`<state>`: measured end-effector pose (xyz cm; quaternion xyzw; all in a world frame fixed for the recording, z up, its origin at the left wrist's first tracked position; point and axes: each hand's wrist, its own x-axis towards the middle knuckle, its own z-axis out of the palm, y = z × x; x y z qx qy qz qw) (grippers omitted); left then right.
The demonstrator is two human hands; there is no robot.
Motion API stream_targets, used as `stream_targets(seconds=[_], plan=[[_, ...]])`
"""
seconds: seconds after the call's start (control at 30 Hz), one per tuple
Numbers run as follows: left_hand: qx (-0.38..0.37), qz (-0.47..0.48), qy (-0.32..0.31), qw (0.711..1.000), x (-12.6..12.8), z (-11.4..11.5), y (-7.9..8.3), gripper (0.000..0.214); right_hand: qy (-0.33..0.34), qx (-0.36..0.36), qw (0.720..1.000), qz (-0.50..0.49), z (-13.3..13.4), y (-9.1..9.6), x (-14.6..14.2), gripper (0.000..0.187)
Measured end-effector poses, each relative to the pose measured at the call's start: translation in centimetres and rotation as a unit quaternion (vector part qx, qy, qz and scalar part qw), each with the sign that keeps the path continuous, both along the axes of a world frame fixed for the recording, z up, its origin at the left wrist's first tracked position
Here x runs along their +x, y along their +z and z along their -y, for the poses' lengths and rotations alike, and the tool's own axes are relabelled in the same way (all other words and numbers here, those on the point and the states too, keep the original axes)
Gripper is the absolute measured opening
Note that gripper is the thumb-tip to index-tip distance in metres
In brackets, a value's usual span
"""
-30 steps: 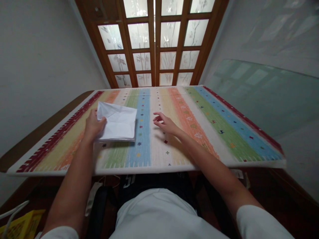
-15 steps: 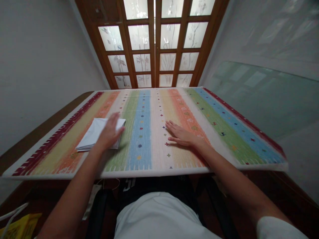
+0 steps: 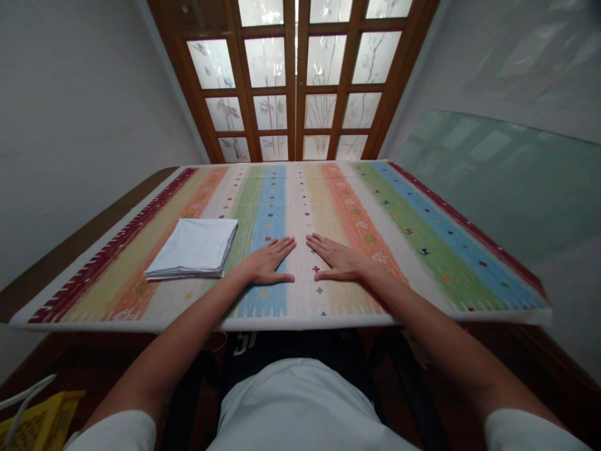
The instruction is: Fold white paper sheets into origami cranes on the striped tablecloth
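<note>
A folded white cloth point(image 3: 193, 255) lies flat on the left part of a striped, many-coloured table cover point(image 3: 422, 250). My left hand point(image 3: 269, 260) rests palm down on the blue stripe, a little right of the cloth and apart from it, fingers stretched out. Beside it, my right hand point(image 3: 337, 257) lies flat on the pale and yellow stripes, fingers spread. The fingertips of the two hands point toward each other with a small gap between them. Neither hand holds anything.
Wooden doors with frosted glass panes point(image 3: 295, 75) stand behind the table. A glass sheet point(image 3: 507, 181) leans along the right wall. A yellow object point(image 3: 37, 423) and a white cable point(image 3: 23, 401) lie on the floor at lower left.
My left hand laid the white cloth down folded, let go of it and slid right onto the blue stripe. My right hand flattened onto the cover.
</note>
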<state>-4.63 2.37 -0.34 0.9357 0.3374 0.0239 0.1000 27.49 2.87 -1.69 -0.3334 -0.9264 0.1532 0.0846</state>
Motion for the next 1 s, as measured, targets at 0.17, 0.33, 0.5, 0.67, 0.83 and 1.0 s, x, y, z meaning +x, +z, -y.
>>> stream_targets(seconds=[0.17, 0.33, 0.5, 0.67, 0.83, 1.0], plan=[[-0.004, -0.008, 0.005, 1.0, 0.3, 0.1, 0.0, 0.113, 0.004, 0.003, 1.0, 0.001, 0.1, 0.2, 0.0, 0.123], [-0.001, -0.006, 0.003, 1.0, 0.1, 0.0, -0.2, 0.112, 0.006, 0.013, 1.0, 0.003, -0.1, -0.2, 0.1, 0.123], [0.006, -0.004, -0.001, 1.0, 0.1, -0.2, -0.8, 0.111, 0.017, 0.025, 0.999, -0.015, -0.6, -1.2, 0.4, 0.121], [0.031, 0.041, 0.019, 0.998, -0.9, 1.0, 0.7, 0.066, 0.023, 0.036, 0.999, -0.034, -0.5, -0.8, 0.3, 0.109], [0.079, 0.143, 0.124, 0.979, -6.5, 3.7, 4.2, 0.042, 0.023, 0.089, 0.99, -0.105, -0.6, 0.6, 0.8, 0.049], [0.096, 0.059, 0.292, 0.95, -13.2, 5.6, 5.4, 0.068, -0.016, 0.107, 0.981, -0.164, -1.0, 0.2, 1.5, 0.046]])
